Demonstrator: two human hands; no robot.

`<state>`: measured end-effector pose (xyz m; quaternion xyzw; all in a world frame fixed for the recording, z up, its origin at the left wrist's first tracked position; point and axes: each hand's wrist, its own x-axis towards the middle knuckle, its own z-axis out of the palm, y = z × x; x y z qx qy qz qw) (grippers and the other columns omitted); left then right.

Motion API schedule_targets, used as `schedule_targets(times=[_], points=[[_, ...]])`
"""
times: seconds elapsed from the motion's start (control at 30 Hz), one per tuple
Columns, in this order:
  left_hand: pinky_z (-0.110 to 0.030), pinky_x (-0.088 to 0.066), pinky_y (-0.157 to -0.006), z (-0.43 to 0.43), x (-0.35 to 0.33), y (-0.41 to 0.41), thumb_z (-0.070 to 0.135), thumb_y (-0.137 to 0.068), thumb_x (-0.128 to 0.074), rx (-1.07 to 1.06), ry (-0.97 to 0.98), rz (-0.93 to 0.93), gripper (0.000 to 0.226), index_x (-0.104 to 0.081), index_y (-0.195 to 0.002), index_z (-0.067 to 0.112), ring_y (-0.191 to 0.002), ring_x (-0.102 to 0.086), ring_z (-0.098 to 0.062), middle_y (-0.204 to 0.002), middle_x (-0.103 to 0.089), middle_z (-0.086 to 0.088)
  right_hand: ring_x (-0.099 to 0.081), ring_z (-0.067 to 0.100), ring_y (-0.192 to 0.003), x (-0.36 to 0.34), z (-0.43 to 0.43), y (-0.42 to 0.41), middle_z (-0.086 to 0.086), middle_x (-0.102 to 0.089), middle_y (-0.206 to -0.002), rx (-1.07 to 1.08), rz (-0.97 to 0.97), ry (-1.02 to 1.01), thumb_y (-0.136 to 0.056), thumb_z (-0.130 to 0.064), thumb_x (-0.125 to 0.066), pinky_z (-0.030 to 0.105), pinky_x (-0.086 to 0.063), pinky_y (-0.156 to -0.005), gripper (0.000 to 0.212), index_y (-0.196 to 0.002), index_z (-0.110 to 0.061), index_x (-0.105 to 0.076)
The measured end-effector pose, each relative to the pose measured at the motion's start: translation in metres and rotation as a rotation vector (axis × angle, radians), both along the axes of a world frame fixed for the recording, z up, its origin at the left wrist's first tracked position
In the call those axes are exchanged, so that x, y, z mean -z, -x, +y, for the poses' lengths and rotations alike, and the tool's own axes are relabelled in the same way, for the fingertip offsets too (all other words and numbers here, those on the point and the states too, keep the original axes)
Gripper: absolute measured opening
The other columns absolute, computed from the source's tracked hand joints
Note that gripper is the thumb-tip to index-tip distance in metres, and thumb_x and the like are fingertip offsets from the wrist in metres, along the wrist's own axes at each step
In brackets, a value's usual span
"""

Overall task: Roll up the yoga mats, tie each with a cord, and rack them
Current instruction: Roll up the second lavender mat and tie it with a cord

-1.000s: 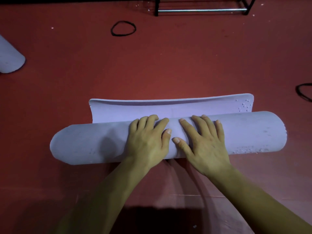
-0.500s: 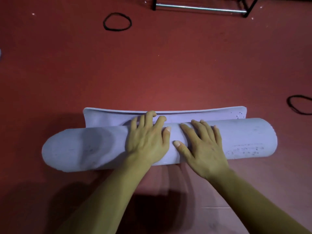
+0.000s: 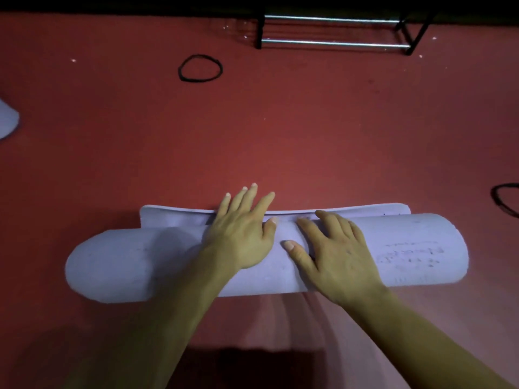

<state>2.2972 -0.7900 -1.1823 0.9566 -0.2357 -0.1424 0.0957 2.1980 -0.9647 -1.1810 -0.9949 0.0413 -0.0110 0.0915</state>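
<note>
A lilac yoga mat (image 3: pixel 118 265) lies across the red floor, rolled into a thick tube with only a narrow flat strip (image 3: pixel 174 216) left beyond it. My left hand (image 3: pixel 241 234) lies flat on top of the roll, its straight fingers reaching past the strip's far edge. My right hand (image 3: pixel 334 251) presses on the roll beside it, fingers spread. A black cord loop (image 3: pixel 200 67) lies on the floor farther ahead, and a metal rack (image 3: pixel 334 32) stands at the far edge.
A second black cord loop (image 3: pixel 505 199) lies at the right edge. Part of another lilac rolled mat (image 3: pixel 8 119) shows at the left edge. Red floor stretches between the roll and the rack.
The roll has turned forward, so the flat strip beyond it is narrower. My left fingers have stretched out past the strip's edge.
</note>
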Motion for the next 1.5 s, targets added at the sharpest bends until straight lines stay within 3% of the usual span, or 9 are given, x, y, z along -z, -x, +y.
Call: schedule_targets(times=[0.23, 0.6, 0.7, 0.83, 0.93, 1.07, 1.2, 1.37, 1.5], points=[[-0.043, 0.006, -0.124, -0.007, -0.004, -0.023, 0.059, -0.103, -0.016, 0.060, -0.132, 0.297, 0.059, -0.005, -0.159, 0.042, -0.156, -0.005, -0.024, -0.168, -0.018, -0.005, -0.044, 0.034, -0.142, 0.006, 0.002, -0.004, 0.014, -0.055, -0.147, 0.018, 0.024, 0.004, -0.100, -0.065, -0.030, 0.045, -0.030, -0.112, 0.065, -0.137, -0.023, -0.063], [-0.040, -0.033, -0.107, 0.006, -0.004, 0.017, 0.067, -0.083, 0.002, 0.063, -0.072, -0.029, 0.082, -0.031, -0.154, 0.040, -0.129, -0.047, -0.020, -0.142, -0.048, 0.006, -0.046, 0.038, -0.137, 0.003, -0.006, 0.001, 0.017, -0.056, -0.140, -0.065, -0.139, -0.010, -0.088, -0.079, -0.043, 0.051, -0.043, -0.104, 0.085, -0.141, -0.015, -0.058], [-0.039, -0.029, -0.107, 0.009, -0.003, 0.024, 0.066, -0.083, 0.002, 0.089, -0.052, -0.071, 0.084, -0.040, -0.150, 0.039, -0.127, -0.048, -0.021, -0.146, -0.053, 0.009, -0.037, 0.037, -0.145, -0.003, -0.017, -0.009, 0.015, -0.050, -0.149, -0.104, -0.052, 0.011, -0.073, -0.098, -0.034, 0.056, -0.029, -0.117, 0.109, -0.148, -0.020, -0.051], [-0.043, -0.041, -0.088, 0.012, 0.005, 0.027, 0.060, -0.095, -0.020, 0.151, 0.028, -0.209, 0.062, -0.063, -0.126, 0.028, -0.093, -0.062, -0.027, -0.099, -0.069, 0.003, -0.021, 0.027, -0.154, -0.014, -0.024, -0.020, 0.002, -0.035, -0.162, -0.109, 0.227, -0.007, -0.054, -0.108, -0.023, 0.053, -0.001, -0.125, 0.127, -0.158, -0.035, -0.027], [-0.047, -0.047, -0.087, 0.015, 0.013, 0.031, 0.053, -0.101, -0.030, 0.206, 0.098, -0.288, 0.052, -0.065, -0.126, 0.023, -0.085, -0.066, -0.030, -0.093, -0.066, -0.002, -0.052, 0.022, -0.129, -0.014, -0.024, -0.017, -0.004, -0.060, -0.134, -0.116, 0.253, 0.030, -0.054, -0.108, -0.021, 0.049, -0.020, -0.120, 0.122, -0.150, -0.035, -0.040], [-0.043, -0.050, -0.069, 0.013, 0.012, 0.034, 0.055, -0.099, -0.034, 0.288, 0.111, -0.339, 0.056, -0.058, -0.141, 0.027, -0.075, -0.059, -0.032, -0.099, -0.064, -0.006, -0.056, 0.022, -0.095, -0.003, -0.022, -0.004, -0.005, -0.058, -0.098, -0.129, 0.111, 0.067, -0.058, -0.109, -0.020, 0.042, -0.038, -0.091, 0.111, -0.122, -0.030, -0.066], [-0.043, -0.054, -0.075, 0.014, 0.013, 0.036, 0.056, -0.100, -0.033, 0.331, 0.126, -0.401, 0.056, -0.061, -0.138, 0.026, -0.086, -0.066, -0.033, -0.118, -0.070, -0.008, -0.054, 0.021, -0.094, -0.002, -0.024, 0.002, -0.004, -0.056, -0.101, -0.152, 0.061, 0.024, -0.056, -0.109, -0.025, 0.041, -0.039, -0.088, 0.112, -0.121, -0.028, -0.067], [-0.045, -0.056, -0.080, 0.017, 0.011, 0.032, 0.073, -0.098, -0.014, 0.319, 0.184, -0.253, 0.076, -0.056, -0.141, 0.027, -0.091, -0.068, -0.027, -0.108, -0.066, 0.001, -0.046, 0.029, -0.133, -0.011, -0.034, -0.003, 0.005, -0.047, -0.145, -0.290, 0.285, 0.086, -0.039, -0.110, -0.035, 0.048, -0.029, -0.115, 0.139, -0.154, -0.031, -0.033], [-0.056, -0.034, -0.113, 0.022, -0.005, 0.035, 0.106, -0.058, -0.014, 0.377, -0.148, -0.040, 0.123, 0.005, -0.159, 0.038, -0.141, -0.041, -0.025, -0.154, -0.038, -0.002, -0.056, 0.029, -0.110, -0.008, -0.037, -0.001, 0.003, -0.058, -0.128, -0.329, 0.209, 0.098, -0.050, -0.108, -0.037, 0.045, -0.040, -0.101, 0.125, -0.154, -0.037, -0.031]])
